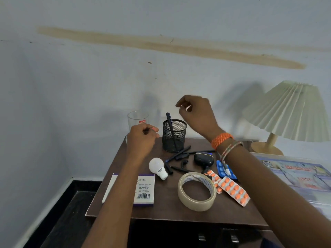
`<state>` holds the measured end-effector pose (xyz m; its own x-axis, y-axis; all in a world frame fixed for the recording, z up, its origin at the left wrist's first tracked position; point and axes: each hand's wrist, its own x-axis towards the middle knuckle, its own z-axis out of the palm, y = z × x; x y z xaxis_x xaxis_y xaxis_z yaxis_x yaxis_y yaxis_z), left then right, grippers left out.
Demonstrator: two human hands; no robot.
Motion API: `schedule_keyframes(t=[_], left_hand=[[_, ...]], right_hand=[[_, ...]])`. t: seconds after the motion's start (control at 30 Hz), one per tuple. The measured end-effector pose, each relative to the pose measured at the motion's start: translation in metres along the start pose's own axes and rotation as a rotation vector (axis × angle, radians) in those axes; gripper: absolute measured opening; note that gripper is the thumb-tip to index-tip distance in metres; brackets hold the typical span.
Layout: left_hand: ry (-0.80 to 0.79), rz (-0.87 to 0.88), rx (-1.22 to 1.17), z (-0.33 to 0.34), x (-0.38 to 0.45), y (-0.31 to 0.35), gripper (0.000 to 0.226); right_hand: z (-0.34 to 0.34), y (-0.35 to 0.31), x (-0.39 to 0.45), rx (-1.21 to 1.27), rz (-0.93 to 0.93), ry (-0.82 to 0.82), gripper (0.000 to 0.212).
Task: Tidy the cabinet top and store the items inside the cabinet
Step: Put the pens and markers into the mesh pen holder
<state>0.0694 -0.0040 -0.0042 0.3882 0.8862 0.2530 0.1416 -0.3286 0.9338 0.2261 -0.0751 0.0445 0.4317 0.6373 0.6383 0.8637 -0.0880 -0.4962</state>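
Brown cabinet top (pixel 161 210) against pale wall. Mesh cup (pixel 174 135) at back holds one pen (pixel 169 124) upright; loose pens (pixel 179 154) lie just in front. Bulb (pixel 157 166), tape roll (pixel 196 191), orange pill strips (pixel 232 190) and white box (pixel 143 190) lie nearer. Left hand (pixel 141 138) loosely curled beside glass (pixel 137 119), holding nothing visible. Right hand (pixel 195 113) above cup, fingertips pinched; contents cannot be told.

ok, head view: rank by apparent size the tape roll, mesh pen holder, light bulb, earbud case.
1. tape roll, though it sits nearest the camera
2. mesh pen holder, farther back, so it may truly be as big
3. and 4. light bulb and earbud case look alike; not ranked.
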Motion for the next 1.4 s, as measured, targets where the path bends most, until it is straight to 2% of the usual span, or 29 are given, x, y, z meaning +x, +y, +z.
schedule_keyframes(t=[0.17, 0.27, 0.37, 0.57, 0.8, 0.9, 1.03, 1.17, 1.3, 1.4], left_hand=[[-0.043, 0.032, 0.124, -0.003, -0.005, -0.005, 0.016], [-0.087, 0.011, 0.125, -0.004, -0.007, -0.007, 0.016], [-0.090, -0.009, 0.130, -0.008, -0.004, -0.009, 0.015], [-0.080, 0.000, 0.160, -0.011, -0.002, -0.011, 0.015], [-0.125, 0.005, 0.208, -0.010, -0.002, -0.014, 0.015], [-0.172, -0.007, 0.209, -0.012, -0.002, -0.016, 0.017], [-0.247, 0.020, 0.190, -0.013, -0.005, -0.012, 0.014], [-0.323, 0.148, 0.151, -0.007, -0.017, 0.002, 0.020], [-0.448, 0.203, 0.209, -0.002, -0.024, 0.005, 0.036], [-0.489, 0.230, 0.150, -0.001, -0.029, 0.008, 0.026]], right_hand=[[0.023, 0.008, -0.046, -0.163, 0.052, -0.418, 0.021], [0.038, 0.015, -0.065, -0.363, 0.038, -0.546, 0.025], [0.046, 0.020, -0.071, -0.493, 0.011, -0.560, 0.031], [0.057, 0.025, -0.076, -0.555, -0.042, -0.602, 0.032], [0.061, 0.019, -0.076, -0.601, -0.162, -0.546, 0.028], [0.056, 0.018, -0.073, -0.563, -0.163, -0.467, 0.024], [0.037, 0.014, -0.059, -0.347, -0.029, -0.211, 0.019], [0.013, -0.001, -0.048, 0.201, 0.181, 0.014, 0.010], [-0.003, -0.011, -0.049, 0.623, 0.355, -0.013, 0.011], [-0.010, -0.011, -0.053, 0.818, 0.412, -0.093, 0.011]])
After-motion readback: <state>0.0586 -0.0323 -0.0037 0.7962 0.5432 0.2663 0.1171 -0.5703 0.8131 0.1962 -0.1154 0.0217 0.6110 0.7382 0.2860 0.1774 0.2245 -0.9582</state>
